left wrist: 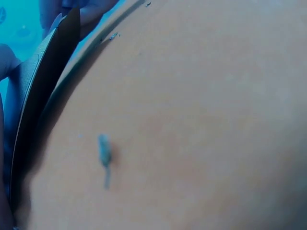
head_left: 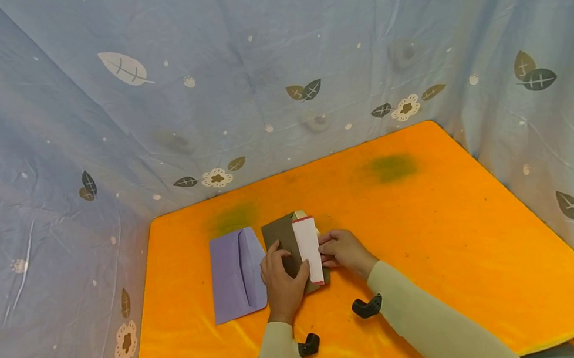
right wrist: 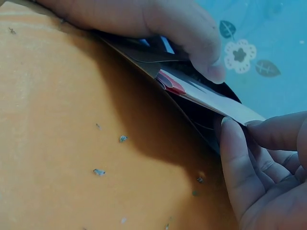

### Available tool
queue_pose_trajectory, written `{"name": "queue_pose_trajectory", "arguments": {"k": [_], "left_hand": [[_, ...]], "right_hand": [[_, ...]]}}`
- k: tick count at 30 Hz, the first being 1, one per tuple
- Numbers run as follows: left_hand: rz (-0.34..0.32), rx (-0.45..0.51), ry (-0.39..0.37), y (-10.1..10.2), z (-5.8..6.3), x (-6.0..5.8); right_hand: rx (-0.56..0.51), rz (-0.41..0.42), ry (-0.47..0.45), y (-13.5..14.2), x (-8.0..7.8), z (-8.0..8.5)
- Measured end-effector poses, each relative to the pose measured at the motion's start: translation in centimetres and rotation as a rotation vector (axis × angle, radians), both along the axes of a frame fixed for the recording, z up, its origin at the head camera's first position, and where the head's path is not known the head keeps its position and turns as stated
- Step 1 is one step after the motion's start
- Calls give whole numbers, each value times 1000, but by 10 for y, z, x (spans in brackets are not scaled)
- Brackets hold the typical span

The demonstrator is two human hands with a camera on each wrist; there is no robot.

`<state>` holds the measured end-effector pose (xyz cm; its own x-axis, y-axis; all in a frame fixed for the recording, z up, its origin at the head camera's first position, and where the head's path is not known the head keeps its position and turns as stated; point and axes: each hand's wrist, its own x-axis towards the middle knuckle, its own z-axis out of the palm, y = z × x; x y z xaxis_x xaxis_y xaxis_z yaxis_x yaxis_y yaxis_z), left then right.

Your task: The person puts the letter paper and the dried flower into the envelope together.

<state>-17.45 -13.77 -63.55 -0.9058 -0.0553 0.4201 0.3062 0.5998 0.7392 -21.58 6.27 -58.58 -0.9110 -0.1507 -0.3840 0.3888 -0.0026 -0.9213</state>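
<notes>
A dark brown envelope (head_left: 284,235) lies on the orange cloth with its flap side to the right, its mouth parted in the right wrist view. My left hand (head_left: 284,279) holds its body, thumb near the mouth; some of those fingertips are hard to make out. A folded white paper with red ends (head_left: 308,250) sits lengthwise at the mouth, partly inside it in the right wrist view. Thumb and fingers of my right hand (head_left: 345,252) pinch its outer edge. In the left wrist view the dark envelope (left wrist: 36,91) appears edge-on, slightly raised from the cloth.
A purple envelope (head_left: 228,280) with its flap unfolded lies just left of the dark one. Orange cloth (head_left: 431,233) covers the table, with small specks on it. Blue patterned curtains (head_left: 254,76) hang around the back and sides.
</notes>
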Motion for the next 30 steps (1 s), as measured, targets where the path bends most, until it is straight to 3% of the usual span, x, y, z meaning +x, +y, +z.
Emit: {"name": "queue_pose_trajectory", "arguments": {"k": [13, 30], "left_hand": [[13, 40, -41, -1, -1, -1], [16, 43, -1, -1, -2, 0]], "right_hand": [[25, 54, 25, -12, -4, 5], [47, 75, 25, -24, -14, -1]]}}
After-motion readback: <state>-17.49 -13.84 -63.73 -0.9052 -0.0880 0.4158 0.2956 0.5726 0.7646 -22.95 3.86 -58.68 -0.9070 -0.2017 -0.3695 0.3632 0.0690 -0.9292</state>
